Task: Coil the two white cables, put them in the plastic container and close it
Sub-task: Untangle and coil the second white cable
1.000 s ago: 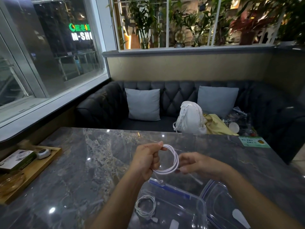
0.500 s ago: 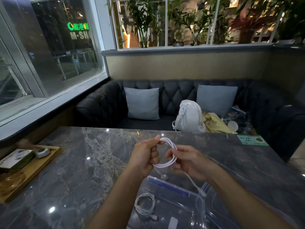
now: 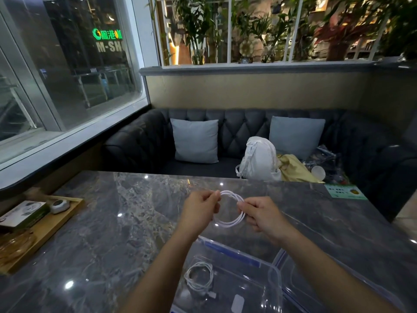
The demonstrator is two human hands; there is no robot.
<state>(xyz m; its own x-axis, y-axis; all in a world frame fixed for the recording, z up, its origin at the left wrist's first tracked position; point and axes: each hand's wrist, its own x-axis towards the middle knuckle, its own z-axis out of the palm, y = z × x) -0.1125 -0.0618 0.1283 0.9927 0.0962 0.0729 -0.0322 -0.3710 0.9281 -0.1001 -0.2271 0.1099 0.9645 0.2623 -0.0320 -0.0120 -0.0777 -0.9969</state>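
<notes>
both hands, left [image 3: 199, 210] and right [image 3: 262, 216], pinch opposite sides of the coiled cable [image 3: 232, 219] so its loops hold, above the open container [image 3: 278, 276].

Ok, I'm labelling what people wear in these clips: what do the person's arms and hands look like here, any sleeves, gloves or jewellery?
Both forearms are bare as far as the frame shows: no sleeve in view. The left hand and right hand wear no gloves. No ring, watch or bracelet shows on the visible sides. Nails look short and plain.

Both hands, left [image 3: 199, 211] and right [image 3: 262, 216], grip a coiled white cable [image 3: 232, 220]; another [image 3: 199, 277] lies in the container [image 3: 277, 279].
</notes>
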